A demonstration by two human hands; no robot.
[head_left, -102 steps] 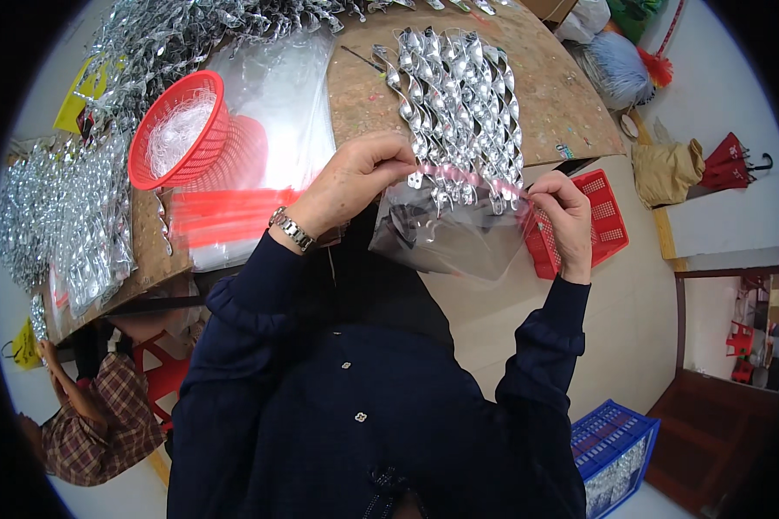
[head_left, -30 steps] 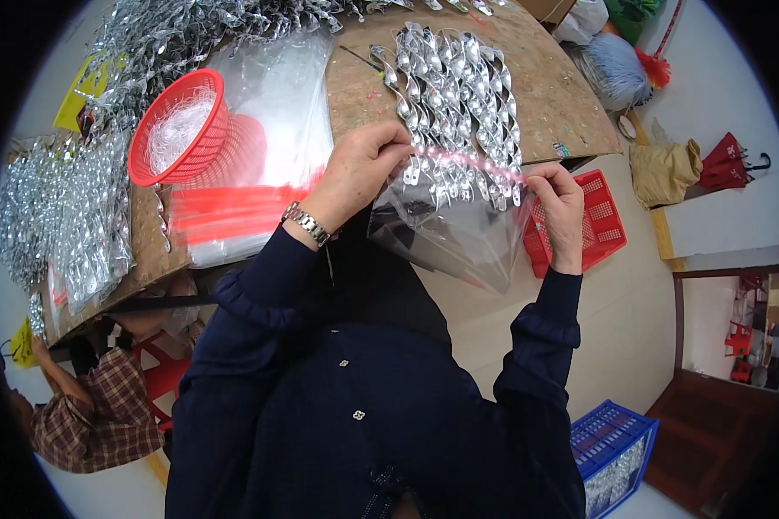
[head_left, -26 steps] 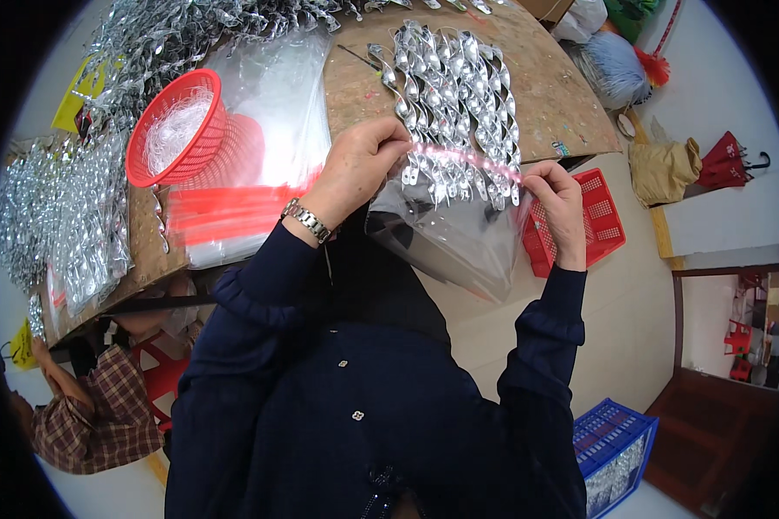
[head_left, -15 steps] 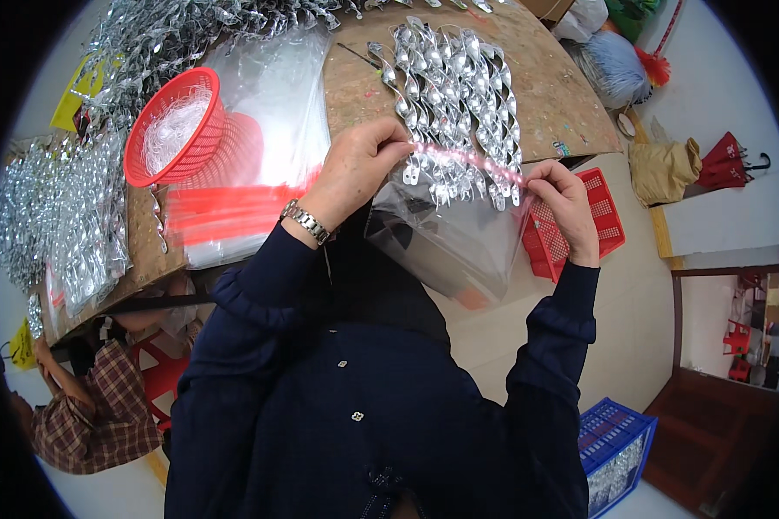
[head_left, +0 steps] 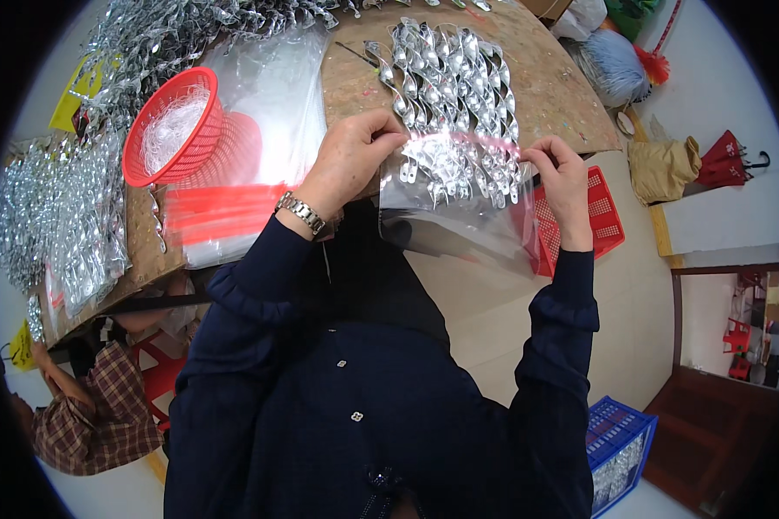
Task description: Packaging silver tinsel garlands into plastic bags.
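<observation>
"Starting closest, what do you see?"

"A clear bag (head_left: 467, 227) hanging past the near edge of the table (head_left: 558, 91), with a red crate (head_left: 608, 212) on the floor to its right."

"And the fingers?"

"Grasping, both sets. The right hand (head_left: 566, 183) pinches the right end of the bag's pink edge (head_left: 474, 140) between thumb and fingers; the left hand (head_left: 346, 160), a metal watch (head_left: 301, 213) at its wrist, pinches the left end — the edge runs across the silver strips (head_left: 446, 86)."

"How do those lie?"

"Twisted, side by side on the table, their near ends showing on this side of the pink edge. Inside the bag or behind it, I cannot tell."

"Farther off?"

"To the left, a stack of bags (head_left: 292, 95) with red bands, a red basket (head_left: 201, 143) of pale strands by its left side — and at the far left, a large silver heap (head_left: 177, 56)."
</observation>
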